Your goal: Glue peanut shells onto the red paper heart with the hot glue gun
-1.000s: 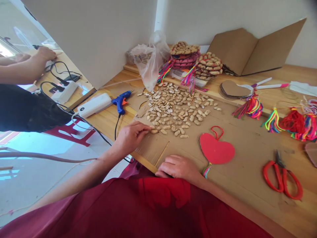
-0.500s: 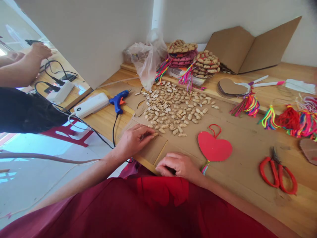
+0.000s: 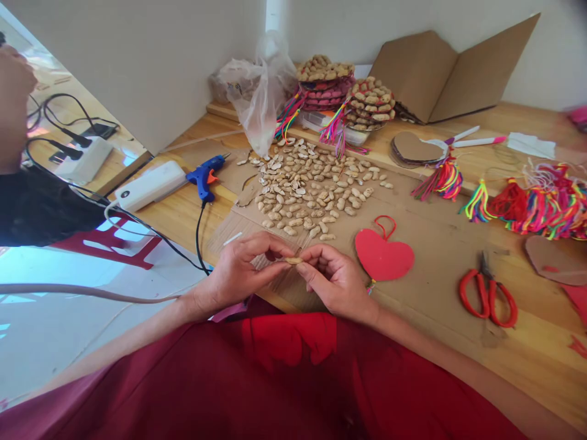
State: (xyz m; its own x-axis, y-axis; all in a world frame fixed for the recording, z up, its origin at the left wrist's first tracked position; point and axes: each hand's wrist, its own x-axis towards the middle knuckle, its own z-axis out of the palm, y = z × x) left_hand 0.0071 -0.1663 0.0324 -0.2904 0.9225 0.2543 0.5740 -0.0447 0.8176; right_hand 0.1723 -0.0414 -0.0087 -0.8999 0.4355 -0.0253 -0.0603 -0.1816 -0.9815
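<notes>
A single peanut (image 3: 294, 261) is pinched between my two hands over the table's front edge. My left hand (image 3: 245, 266) grips its left end with thumb and forefinger. On the other end, the fingertips of my right hand (image 3: 335, 278) are closed. Just beyond my hands spreads a pile of peanuts (image 3: 316, 189), with split shells at its left side. To the right of my right hand lies a red heart (image 3: 384, 255) with a red cord loop on top and a small tassel below, mostly hidden.
A blue glue gun (image 3: 205, 177) rests beside a white power strip (image 3: 151, 186) on the left. Red-handled pliers (image 3: 488, 290) lie to the right. Behind stand peanut-covered hearts (image 3: 369, 104), a plastic bag (image 3: 259, 104) and folded cardboard (image 3: 454, 73). Tassels (image 3: 509, 198) line the right. Another person's arm (image 3: 13, 104) is at far left.
My right hand has come up to my left and taken the peanut's other end. My left hand has moved slightly right with the peanut. The view has shifted; the other person's arm moved left.
</notes>
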